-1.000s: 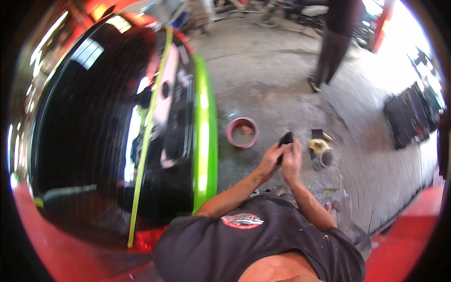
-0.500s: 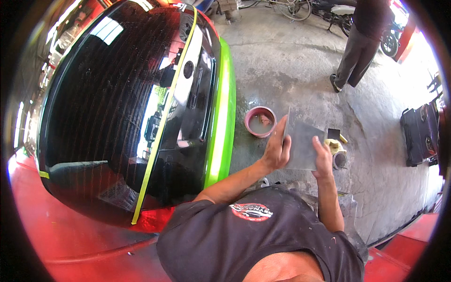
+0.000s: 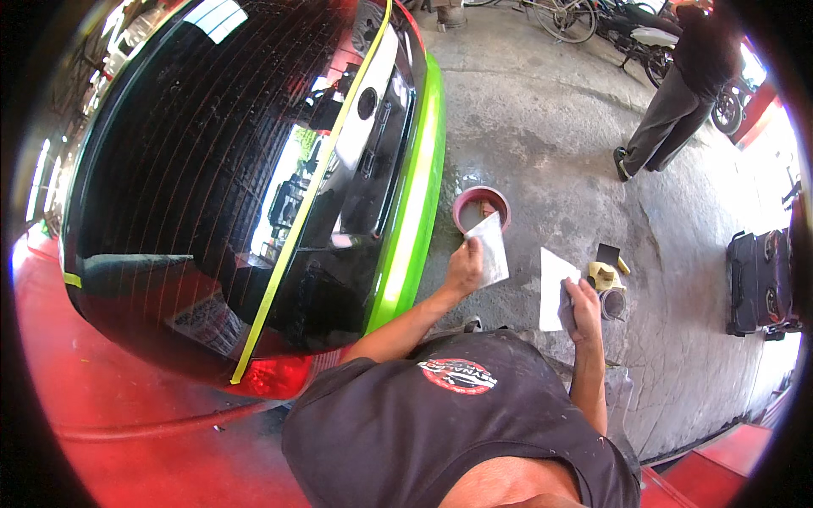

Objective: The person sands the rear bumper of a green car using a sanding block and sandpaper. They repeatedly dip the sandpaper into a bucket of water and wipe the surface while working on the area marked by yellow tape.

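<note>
My left hand (image 3: 462,268) is closed on a piece of sandpaper (image 3: 491,252), whose pale side faces up. To its right, my right hand (image 3: 584,311) grips another pale piece of sandpaper (image 3: 553,292) along its right edge. The two pieces are apart. Just beyond the left piece, a round pink tub (image 3: 458,200) stands on the floor, with cloudy liquid and an orange-brown scrap in it. Past my right hand lie a yellow lump (image 3: 602,275) like a sponge, a dark square sheet (image 3: 608,253) and an open round can (image 3: 613,305).
A car's rear with dark glass (image 3: 195,169), yellow tape (image 3: 298,222) and a bright green bumper (image 3: 421,182) fills the left. A person (image 3: 682,97) stands at the far right near motorcycles (image 3: 648,42). A black case (image 3: 758,284) sits at the right edge.
My hands have drawn apart, and the sheets have turned from grey faces and a thin edge to pale sides. The left one tilts over the tub's near side. The view has shifted slightly.
</note>
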The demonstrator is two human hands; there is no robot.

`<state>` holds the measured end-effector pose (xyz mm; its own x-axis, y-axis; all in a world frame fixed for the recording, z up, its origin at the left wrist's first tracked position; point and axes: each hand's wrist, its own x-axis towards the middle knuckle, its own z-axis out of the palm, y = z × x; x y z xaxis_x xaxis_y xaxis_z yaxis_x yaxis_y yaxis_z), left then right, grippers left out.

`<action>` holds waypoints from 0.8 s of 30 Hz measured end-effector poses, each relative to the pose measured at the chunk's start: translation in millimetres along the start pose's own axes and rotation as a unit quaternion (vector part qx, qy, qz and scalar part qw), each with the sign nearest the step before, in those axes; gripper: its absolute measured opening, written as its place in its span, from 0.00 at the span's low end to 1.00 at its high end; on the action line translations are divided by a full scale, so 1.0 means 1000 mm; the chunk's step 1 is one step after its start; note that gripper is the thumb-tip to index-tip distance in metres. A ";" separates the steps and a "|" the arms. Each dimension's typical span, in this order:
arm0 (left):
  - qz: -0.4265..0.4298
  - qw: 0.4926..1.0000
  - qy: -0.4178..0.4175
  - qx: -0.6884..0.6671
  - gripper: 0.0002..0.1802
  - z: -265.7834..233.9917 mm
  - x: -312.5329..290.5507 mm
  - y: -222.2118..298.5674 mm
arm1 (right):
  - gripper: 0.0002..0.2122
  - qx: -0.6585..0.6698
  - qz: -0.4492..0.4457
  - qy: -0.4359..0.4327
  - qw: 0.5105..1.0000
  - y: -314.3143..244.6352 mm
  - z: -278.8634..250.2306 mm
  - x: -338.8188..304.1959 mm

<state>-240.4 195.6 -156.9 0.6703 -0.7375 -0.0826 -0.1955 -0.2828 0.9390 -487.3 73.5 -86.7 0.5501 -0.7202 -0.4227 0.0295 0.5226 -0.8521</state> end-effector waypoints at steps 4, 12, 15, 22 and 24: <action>-0.248 0.962 -0.069 -0.086 0.47 -0.017 -0.026 -0.046 | 0.14 0.072 -0.097 0.087 0.989 0.003 -0.003 0.014; -0.449 0.854 -0.129 -0.230 0.43 -0.058 -0.094 -0.107 | 0.19 0.130 0.086 -0.055 0.986 -0.006 0.073 0.068; -0.355 0.904 -0.082 -0.224 0.42 -0.070 -0.087 -0.158 | 0.20 -0.006 0.098 -0.123 0.987 -0.041 0.126 0.104; -0.189 0.975 -0.063 0.102 0.38 -0.122 0.004 0.034 | 0.32 -0.041 0.035 -0.194 0.979 -0.087 0.213 0.214; -0.072 0.995 0.032 -0.064 0.33 -0.126 0.018 0.052 | 0.24 -0.018 -0.010 -0.220 0.975 -0.106 0.235 0.226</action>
<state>-148.2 244.8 -67.8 0.7300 -0.6529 -0.2022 -0.0032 -0.2991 0.9542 -170.5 -37.5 -19.0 0.8545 -0.4606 -0.2401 0.0184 0.4887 -0.8723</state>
